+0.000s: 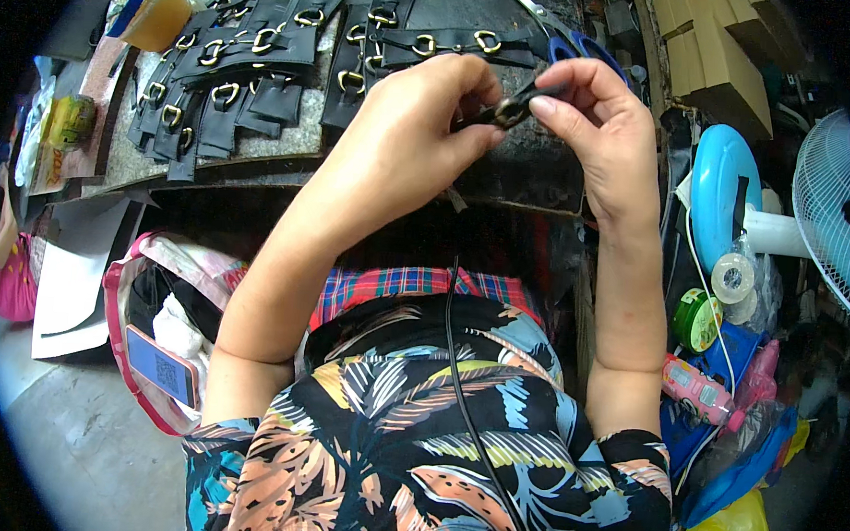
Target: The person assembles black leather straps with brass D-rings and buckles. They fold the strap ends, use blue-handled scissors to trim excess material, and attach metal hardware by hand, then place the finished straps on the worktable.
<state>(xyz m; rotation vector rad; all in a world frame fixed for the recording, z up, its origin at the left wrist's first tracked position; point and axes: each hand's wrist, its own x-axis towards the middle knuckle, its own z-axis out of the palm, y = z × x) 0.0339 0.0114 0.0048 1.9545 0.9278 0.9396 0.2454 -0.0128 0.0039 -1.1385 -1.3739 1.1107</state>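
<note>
Both hands pinch one black strap (518,107) with a metal ring, lifted just over the front of the dark worktable (545,180). My left hand (424,102) grips its left end, the fingertips partly hidden behind the thumb. At the other end, my right hand (592,106) closes thumb and forefinger on the strap. Scissors (562,32) with blue handles lie just beyond the right hand. To the left, many black strap pieces with gold-coloured D-rings (264,41) lie overlapped in a pile. Another ringed strap (437,45) stretches across the table behind my left hand.
A tub of amber-coloured material (155,13) stands at the far left. Cardboard boxes (710,59) are stacked at the far right, above a blue-and-white fan (727,185). Below it sit tape rolls (732,278) and a pink bottle (697,387). A bag with a phone (162,367) hangs at lower left.
</note>
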